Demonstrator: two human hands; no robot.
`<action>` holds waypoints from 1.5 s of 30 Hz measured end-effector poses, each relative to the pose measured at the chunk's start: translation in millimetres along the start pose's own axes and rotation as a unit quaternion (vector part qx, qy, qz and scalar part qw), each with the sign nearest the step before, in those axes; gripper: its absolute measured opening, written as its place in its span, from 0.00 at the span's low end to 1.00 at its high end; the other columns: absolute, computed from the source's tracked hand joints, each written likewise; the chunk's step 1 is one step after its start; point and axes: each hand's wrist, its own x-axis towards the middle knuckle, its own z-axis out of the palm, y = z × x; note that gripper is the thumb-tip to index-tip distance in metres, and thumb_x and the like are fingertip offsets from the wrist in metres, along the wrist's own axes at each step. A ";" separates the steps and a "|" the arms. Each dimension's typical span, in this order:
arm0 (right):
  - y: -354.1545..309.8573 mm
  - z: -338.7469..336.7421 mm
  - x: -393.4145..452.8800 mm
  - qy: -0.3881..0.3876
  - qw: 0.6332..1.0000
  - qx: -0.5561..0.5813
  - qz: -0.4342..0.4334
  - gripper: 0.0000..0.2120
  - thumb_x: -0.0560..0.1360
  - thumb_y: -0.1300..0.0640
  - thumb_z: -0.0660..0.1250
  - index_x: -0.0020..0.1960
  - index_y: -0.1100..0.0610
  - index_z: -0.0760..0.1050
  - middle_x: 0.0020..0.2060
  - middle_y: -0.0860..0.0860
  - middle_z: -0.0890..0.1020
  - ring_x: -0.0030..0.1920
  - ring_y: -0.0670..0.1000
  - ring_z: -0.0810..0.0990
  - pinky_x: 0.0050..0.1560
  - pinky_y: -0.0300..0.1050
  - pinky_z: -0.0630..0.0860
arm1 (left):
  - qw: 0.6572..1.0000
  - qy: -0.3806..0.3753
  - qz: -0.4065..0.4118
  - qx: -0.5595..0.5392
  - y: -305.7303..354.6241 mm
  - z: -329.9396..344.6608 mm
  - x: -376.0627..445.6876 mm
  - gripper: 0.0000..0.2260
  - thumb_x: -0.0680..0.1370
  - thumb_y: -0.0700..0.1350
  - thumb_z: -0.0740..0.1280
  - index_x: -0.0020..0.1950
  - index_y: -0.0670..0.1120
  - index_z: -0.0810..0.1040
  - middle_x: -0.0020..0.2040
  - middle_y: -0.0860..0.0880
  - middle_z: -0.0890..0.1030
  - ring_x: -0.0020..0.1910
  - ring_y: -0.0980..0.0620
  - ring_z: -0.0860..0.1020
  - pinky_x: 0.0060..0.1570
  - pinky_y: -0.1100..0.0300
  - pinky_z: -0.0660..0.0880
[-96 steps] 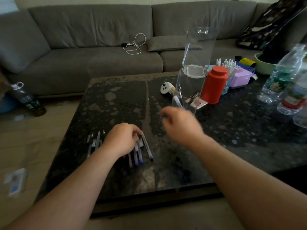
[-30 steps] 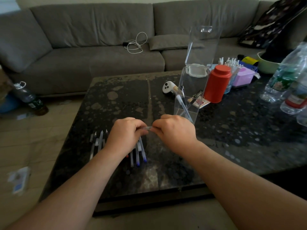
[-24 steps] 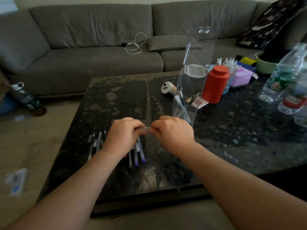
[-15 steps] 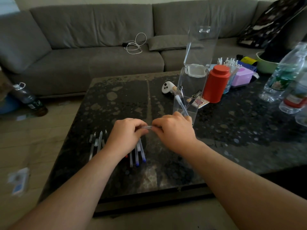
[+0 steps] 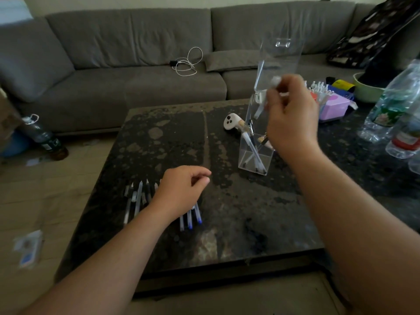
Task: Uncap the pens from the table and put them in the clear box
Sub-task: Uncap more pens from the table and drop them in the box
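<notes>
Setting: a dark speckled stone table (image 5: 227, 223) seen from above and in front, with a grey sofa (image 5: 136, 76) behind it.
Right hand: the right hand (image 5: 292, 119) is raised over the mouth of the clear box, fingers curled, pinching a pen (image 5: 264, 103) that points down into the opening. The pen is blurred; its pale upper end shows above the fingers.
Left hand: the left hand (image 5: 179, 192) hovers low over the row of pens, fingers curled, thumb and forefinger close together. Whether it holds a cap, I cannot tell.
Clear box: the clear box (image 5: 254, 153) stands upright on the table, right of centre, its hinged lid (image 5: 281, 57) swung up and open. Several pens (image 5: 252, 148) already lean inside it, tips down.
Pens on the table: a row of pens (image 5: 138, 198) lies side by side near the front left of the table, partly hidden under the left hand; some show blue ends.
Other things on the table: a white controller (image 5: 230, 121) lies just behind the box; a pink container (image 5: 334, 109), a green bowl (image 5: 366, 92) and clear plastic bottles (image 5: 391, 110) sit at the right edge.
Sofa: a white coiled cable (image 5: 188, 62) rests on the seat.
Floor: a dark bottle (image 5: 43, 137) stands left of the table.
</notes>
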 end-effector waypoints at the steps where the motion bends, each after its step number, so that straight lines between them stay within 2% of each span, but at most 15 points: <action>1: 6.1 -2.4 2.0 0.007 1.000 -0.011 0.013 0.03 0.84 0.54 0.65 0.54 0.47 0.73 0.46 0.41 0.80 0.45 0.39 0.79 0.42 0.30 0.72 | 1.000 -0.005 0.005 0.002 0.6 0.3 -1.0 0.11 0.83 0.49 0.70 0.65 0.57 0.84 0.56 0.62 0.83 0.53 0.65 0.78 0.59 0.64 0.75; 4: 28.7 -3.9 -2.8 -0.030 0.995 -0.080 0.050 0.02 0.84 0.54 0.65 0.55 0.48 0.75 0.45 0.38 0.77 0.45 0.37 0.76 0.45 0.32 0.71 | 0.999 -0.014 0.028 0.013 2.5 2.7 -2.9 0.11 0.83 0.49 0.70 0.64 0.57 0.84 0.59 0.60 0.83 0.57 0.63 0.78 0.58 0.65 0.73; 6: 41.6 -1.8 -9.4 -0.069 0.986 -0.139 0.063 0.05 0.83 0.53 0.66 0.58 0.50 0.77 0.47 0.42 0.78 0.46 0.43 0.77 0.48 0.40 0.74 | 0.998 -0.019 0.051 0.036 2.4 5.2 -4.0 0.10 0.83 0.49 0.70 0.64 0.57 0.84 0.59 0.61 0.81 0.56 0.64 0.77 0.54 0.71 0.69; 8: 49.2 0.1 -15.5 -0.087 0.977 -0.188 0.054 0.09 0.83 0.52 0.66 0.63 0.50 0.75 0.49 0.45 0.80 0.47 0.48 0.79 0.45 0.47 0.74 | 0.996 -0.021 0.067 0.046 2.1 7.6 -3.7 0.10 0.83 0.49 0.70 0.63 0.57 0.85 0.58 0.61 0.81 0.55 0.64 0.77 0.52 0.74 0.67; 12: 55.5 3.7 -23.2 -0.107 0.965 -0.237 0.008 0.17 0.84 0.53 0.64 0.70 0.43 0.65 0.49 0.49 0.84 0.43 0.54 0.81 0.38 0.49 0.76 | 0.995 -0.026 0.079 0.061 4.2 11.0 -2.7 0.11 0.83 0.49 0.70 0.63 0.58 0.85 0.58 0.61 0.81 0.55 0.64 0.76 0.49 0.76 0.65; 16: 60.4 5.4 -24.3 -0.166 0.946 -0.279 0.015 0.17 0.85 0.56 0.62 0.71 0.44 0.73 0.53 0.52 0.84 0.47 0.56 0.82 0.41 0.53 0.81 | 0.993 -0.030 0.082 0.075 3.0 11.4 -1.9 0.11 0.83 0.49 0.70 0.64 0.58 0.85 0.59 0.61 0.81 0.55 0.65 0.75 0.49 0.77 0.64; 21: 64.5 9.3 -23.8 -0.200 0.942 -0.266 0.035 0.28 0.81 0.65 0.63 0.73 0.39 0.74 0.63 0.48 0.82 0.55 0.53 0.81 0.40 0.47 0.80 | 0.992 -0.045 0.079 0.087 -0.1 9.5 -0.3 0.11 0.83 0.49 0.69 0.64 0.58 0.84 0.60 0.61 0.81 0.58 0.63 0.76 0.54 0.72 0.68; 25: 59.8 10.3 -33.1 -0.154 0.957 -0.245 0.023 0.28 0.80 0.64 0.64 0.76 0.43 0.70 0.66 0.50 0.76 0.58 0.54 0.79 0.46 0.50 0.79 | 0.988 -0.068 0.065 0.125 -5.7 3.9 5.0 0.12 0.84 0.46 0.67 0.63 0.59 0.84 0.62 0.60 0.81 0.65 0.59 0.75 0.67 0.57 0.72; 29: 41.8 21.1 -52.1 -0.146 0.965 -0.207 -0.064 0.25 0.78 0.61 0.66 0.74 0.49 0.72 0.62 0.52 0.73 0.53 0.56 0.78 0.44 0.52 0.79 | 0.985 -0.059 0.005 0.160 -20.2 -14.3 13.3 0.17 0.84 0.40 0.64 0.62 0.60 0.85 0.62 0.57 0.81 0.62 0.56 0.76 0.59 0.59 0.74; 31: 33.0 34.7 -66.0 -0.197 0.958 -0.197 -0.073 0.24 0.78 0.60 0.65 0.73 0.49 0.73 0.62 0.52 0.74 0.55 0.58 0.79 0.49 0.55 0.81 | 0.985 -0.057 -0.022 0.162 -25.4 -23.0 15.2 0.14 0.83 0.42 0.68 0.62 0.60 0.85 0.57 0.58 0.82 0.56 0.58 0.78 0.56 0.60 0.75; 33: 25.9 50.9 -82.5 -0.294 0.936 -0.185 -0.056 0.22 0.79 0.56 0.65 0.72 0.48 0.73 0.61 0.52 0.76 0.59 0.57 0.79 0.56 0.56 0.80 | 0.984 -0.077 -0.044 0.155 -27.5 -26.5 14.5 0.12 0.81 0.47 0.73 0.62 0.60 0.84 0.51 0.61 0.82 0.51 0.60 0.79 0.52 0.60 0.76; 36: 18.1 70.7 -108.8 -0.460 0.869 -0.180 -0.013 0.21 0.79 0.47 0.68 0.71 0.47 0.73 0.57 0.50 0.74 0.61 0.56 0.78 0.62 0.54 0.78 | 0.976 -0.140 -0.047 0.161 -29.4 -22.1 10.4 0.15 0.75 0.55 0.78 0.62 0.61 0.84 0.51 0.60 0.84 0.51 0.59 0.82 0.50 0.60 0.77; 38: 19.0 79.8 -121.3 -0.520 0.833 -0.190 0.002 0.26 0.77 0.41 0.71 0.71 0.48 0.72 0.56 0.51 0.73 0.61 0.58 0.77 0.63 0.55 0.77 | 0.967 -0.163 -0.042 0.192 -28.7 -16.7 7.8 0.17 0.73 0.58 0.79 0.61 0.62 0.83 0.51 0.60 0.83 0.52 0.56 0.81 0.53 0.56 0.79; 41: 20.9 89.2 -128.5 -0.545 0.814 -0.203 0.012 0.31 0.74 0.43 0.75 0.73 0.47 0.68 0.61 0.53 0.74 0.62 0.58 0.75 0.63 0.57 0.76 | 0.960 -0.138 -0.023 0.244 -28.4 -12.3 7.7 0.18 0.72 0.59 0.79 0.60 0.62 0.84 0.50 0.59 0.82 0.53 0.53 0.80 0.55 0.50 0.80; 45: 17.6 91.9 -128.1 -0.527 0.829 -0.179 0.053 0.26 0.75 0.54 0.73 0.70 0.49 0.68 0.60 0.54 0.73 0.62 0.58 0.76 0.60 0.52 0.77 | 0.954 -0.127 -0.017 0.272 -27.2 -11.6 9.3 0.14 0.74 0.60 0.76 0.58 0.62 0.85 0.49 0.59 0.83 0.54 0.53 0.80 0.52 0.53 0.78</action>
